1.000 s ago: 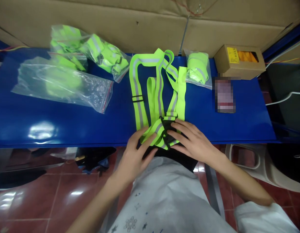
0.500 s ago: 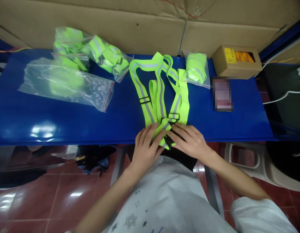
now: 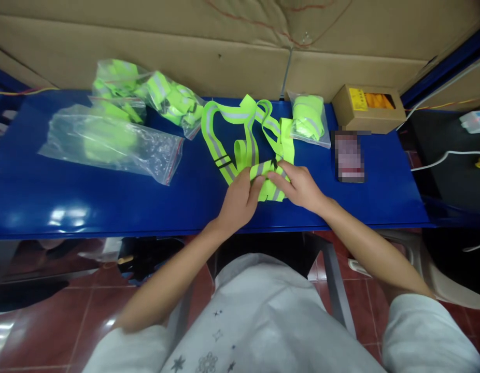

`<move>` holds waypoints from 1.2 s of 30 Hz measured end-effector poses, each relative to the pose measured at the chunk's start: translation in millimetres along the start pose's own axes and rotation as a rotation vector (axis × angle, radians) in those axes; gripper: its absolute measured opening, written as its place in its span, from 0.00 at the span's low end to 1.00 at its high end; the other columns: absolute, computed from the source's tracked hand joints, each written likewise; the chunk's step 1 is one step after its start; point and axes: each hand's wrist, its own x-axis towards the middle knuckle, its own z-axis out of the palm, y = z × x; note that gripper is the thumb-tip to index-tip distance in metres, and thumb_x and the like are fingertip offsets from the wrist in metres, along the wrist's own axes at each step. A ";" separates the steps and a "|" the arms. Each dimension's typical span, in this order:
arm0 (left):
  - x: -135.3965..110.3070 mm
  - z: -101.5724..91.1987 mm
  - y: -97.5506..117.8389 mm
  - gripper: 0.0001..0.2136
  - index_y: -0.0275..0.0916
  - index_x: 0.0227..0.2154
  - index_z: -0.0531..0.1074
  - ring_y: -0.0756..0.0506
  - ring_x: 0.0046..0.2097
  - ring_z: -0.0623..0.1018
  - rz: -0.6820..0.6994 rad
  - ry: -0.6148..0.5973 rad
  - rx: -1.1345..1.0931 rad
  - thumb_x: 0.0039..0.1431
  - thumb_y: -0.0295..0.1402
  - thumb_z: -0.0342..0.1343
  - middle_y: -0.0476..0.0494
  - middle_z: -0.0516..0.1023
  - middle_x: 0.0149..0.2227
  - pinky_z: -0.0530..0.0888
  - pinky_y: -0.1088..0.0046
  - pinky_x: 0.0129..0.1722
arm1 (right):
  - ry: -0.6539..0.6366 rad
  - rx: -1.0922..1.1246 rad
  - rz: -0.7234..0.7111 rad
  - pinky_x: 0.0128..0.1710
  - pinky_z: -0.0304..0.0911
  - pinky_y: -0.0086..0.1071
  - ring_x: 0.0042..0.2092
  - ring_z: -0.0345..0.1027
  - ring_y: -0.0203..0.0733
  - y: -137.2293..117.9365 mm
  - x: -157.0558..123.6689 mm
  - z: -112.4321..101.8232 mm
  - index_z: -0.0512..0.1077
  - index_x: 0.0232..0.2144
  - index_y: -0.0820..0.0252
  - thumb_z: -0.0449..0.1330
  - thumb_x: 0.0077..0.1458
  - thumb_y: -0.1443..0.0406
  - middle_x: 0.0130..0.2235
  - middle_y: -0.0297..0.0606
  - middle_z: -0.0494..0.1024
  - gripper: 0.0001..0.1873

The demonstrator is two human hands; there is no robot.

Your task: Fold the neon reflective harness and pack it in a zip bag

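Observation:
Spread in loops over the blue table (image 3: 178,207) is a neon-yellow reflective harness (image 3: 251,134) with grey stripes and black strap sliders. Its near end is gathered between my two hands, lifted slightly off the tabletop. My left hand (image 3: 240,199) pinches the folded strap from the left, thumb on top. From the right, my right hand (image 3: 300,186) grips the same bundle, thumb and fingers closed beside a black buckle part. The fingers cover most of the buckle.
Bagged yellow harnesses (image 3: 173,98) lie at the back left, behind a larger clear bag (image 3: 146,150). Another bagged harness (image 3: 308,119) sits right of the loops. Farther right are a cardboard box (image 3: 368,109) and a blurred-out flat object (image 3: 349,158). A plastic stool (image 3: 438,274) stands below.
Both hands have moved up and away from the table's front edge, carrying the harness's near end with them. That end is now folded over more tightly between the fingers.

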 end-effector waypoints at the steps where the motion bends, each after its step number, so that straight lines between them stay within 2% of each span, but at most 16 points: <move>1: 2.9 2.2 -0.8 0.16 0.41 0.49 0.68 0.46 0.32 0.74 -0.047 0.007 -0.081 0.78 0.49 0.44 0.48 0.71 0.32 0.71 0.68 0.36 | -0.026 0.052 0.031 0.25 0.51 0.29 0.23 0.56 0.31 3.3 6.0 0.9 0.65 0.33 0.56 0.52 0.75 0.47 0.22 0.23 0.60 0.22; 3: 6.8 6.0 -1.4 0.18 0.44 0.55 0.66 0.46 0.36 0.75 -0.092 0.060 -0.216 0.77 0.52 0.47 0.49 0.70 0.35 0.72 0.68 0.39 | -0.056 0.143 0.088 0.24 0.50 0.29 0.23 0.54 0.31 7.1 15.2 3.4 0.66 0.36 0.55 0.52 0.73 0.45 0.23 0.23 0.57 0.22; 6: 10.8 10.5 -0.4 0.23 0.48 0.58 0.65 0.45 0.43 0.75 -0.123 0.185 -0.315 0.72 0.58 0.50 0.47 0.70 0.40 0.73 0.65 0.44 | -0.054 0.238 0.159 0.24 0.53 0.30 0.23 0.54 0.32 7.8 23.4 10.0 0.68 0.46 0.54 0.53 0.72 0.44 0.27 0.25 0.66 0.22; 8: 12.9 13.0 0.9 0.23 0.48 0.52 0.67 0.45 0.42 0.74 -0.195 0.243 -0.343 0.72 0.61 0.47 0.47 0.68 0.39 0.73 0.65 0.43 | -0.033 0.270 0.188 0.27 0.59 0.31 0.25 0.59 0.33 7.4 26.0 15.6 0.68 0.49 0.54 0.53 0.72 0.44 0.34 0.29 0.74 0.22; 10: 14.9 15.3 1.2 0.23 0.47 0.45 0.68 0.45 0.39 0.72 -0.248 0.278 -0.352 0.73 0.61 0.43 0.48 0.65 0.36 0.73 0.65 0.41 | -0.002 0.297 0.180 0.36 0.68 0.34 0.32 0.69 0.36 7.5 26.8 21.3 0.69 0.51 0.54 0.54 0.72 0.45 0.44 0.36 0.79 0.21; 12: 16.6 17.6 -0.7 0.22 0.46 0.39 0.68 0.44 0.39 0.73 -0.246 0.291 -0.341 0.74 0.59 0.43 0.47 0.65 0.35 0.74 0.64 0.43 | 0.031 0.318 0.165 0.43 0.71 0.36 0.39 0.74 0.40 7.9 26.1 26.2 0.70 0.54 0.53 0.54 0.73 0.46 0.54 0.40 0.79 0.22; 13: 17.3 18.8 -2.5 0.22 0.45 0.38 0.68 0.44 0.42 0.74 -0.230 0.301 -0.328 0.74 0.59 0.45 0.46 0.67 0.36 0.74 0.63 0.46 | 0.038 0.320 0.172 0.43 0.71 0.36 0.40 0.74 0.40 8.1 25.3 28.2 0.70 0.56 0.52 0.53 0.73 0.46 0.57 0.40 0.78 0.22; 16: 18.8 21.9 -9.4 0.22 0.43 0.38 0.70 0.43 0.50 0.75 -0.179 0.332 -0.277 0.72 0.59 0.50 0.43 0.71 0.44 0.73 0.62 0.55 | 0.024 0.274 0.226 0.34 0.70 0.35 0.29 0.68 0.36 8.0 23.1 31.7 0.71 0.59 0.51 0.51 0.74 0.46 0.53 0.39 0.81 0.23; 18: 19.2 23.4 -12.6 0.22 0.43 0.40 0.71 0.44 0.49 0.75 -0.169 0.331 -0.262 0.72 0.59 0.49 0.43 0.72 0.44 0.74 0.63 0.54 | 0.016 0.230 0.221 0.34 0.70 0.35 0.28 0.68 0.36 7.1 22.4 32.4 0.72 0.59 0.52 0.51 0.74 0.47 0.50 0.38 0.83 0.23; 21: 19.6 23.2 -11.2 0.21 0.47 0.51 0.69 0.46 0.45 0.77 -0.146 0.307 -0.307 0.73 0.57 0.49 0.43 0.75 0.47 0.76 0.65 0.48 | 0.057 0.184 0.156 0.46 0.74 0.39 0.39 0.77 0.42 5.1 21.3 32.1 0.73 0.58 0.54 0.51 0.75 0.51 0.53 0.42 0.83 0.21; 23: 18.9 21.3 -6.8 0.21 0.48 0.57 0.67 0.45 0.50 0.79 -0.082 0.279 -0.320 0.73 0.57 0.51 0.41 0.76 0.53 0.76 0.65 0.51 | 0.099 0.171 0.113 0.51 0.74 0.41 0.46 0.78 0.45 3.5 19.0 30.8 0.73 0.58 0.56 0.51 0.75 0.54 0.54 0.46 0.83 0.20; 25: 16.5 18.4 -2.0 0.22 0.47 0.58 0.67 0.42 0.57 0.78 -0.023 0.236 -0.304 0.72 0.56 0.53 0.40 0.75 0.58 0.75 0.64 0.57 | 0.133 0.151 0.069 0.52 0.74 0.41 0.49 0.79 0.45 1.3 14.7 27.9 0.72 0.58 0.58 0.50 0.75 0.57 0.54 0.48 0.82 0.19; 29: 6.1 13.0 2.6 0.26 0.45 0.59 0.67 0.39 0.61 0.77 0.025 0.118 -0.366 0.68 0.55 0.61 0.37 0.76 0.59 0.74 0.60 0.61 | 0.133 0.043 -0.112 0.45 0.75 0.35 0.46 0.79 0.42 -5.7 4.1 17.1 0.70 0.59 0.58 0.50 0.76 0.60 0.51 0.45 0.83 0.17; 33: -4.2 8.7 4.0 0.37 0.44 0.57 0.67 0.38 0.58 0.79 0.145 -0.010 -0.472 0.50 0.50 0.77 0.38 0.76 0.56 0.76 0.56 0.59 | 0.095 -0.119 -0.336 0.42 0.73 0.32 0.42 0.79 0.40 -14.2 -4.5 6.2 0.74 0.56 0.56 0.51 0.75 0.63 0.43 0.38 0.84 0.15; 36: -9.1 5.3 8.1 0.37 0.46 0.60 0.65 0.37 0.61 0.78 0.170 -0.136 -0.567 0.51 0.45 0.77 0.37 0.75 0.60 0.77 0.56 0.59 | 0.128 -0.215 -0.549 0.42 0.73 0.33 0.40 0.77 0.40 -17.5 -10.4 0.6 0.77 0.53 0.52 0.55 0.73 0.65 0.39 0.33 0.83 0.13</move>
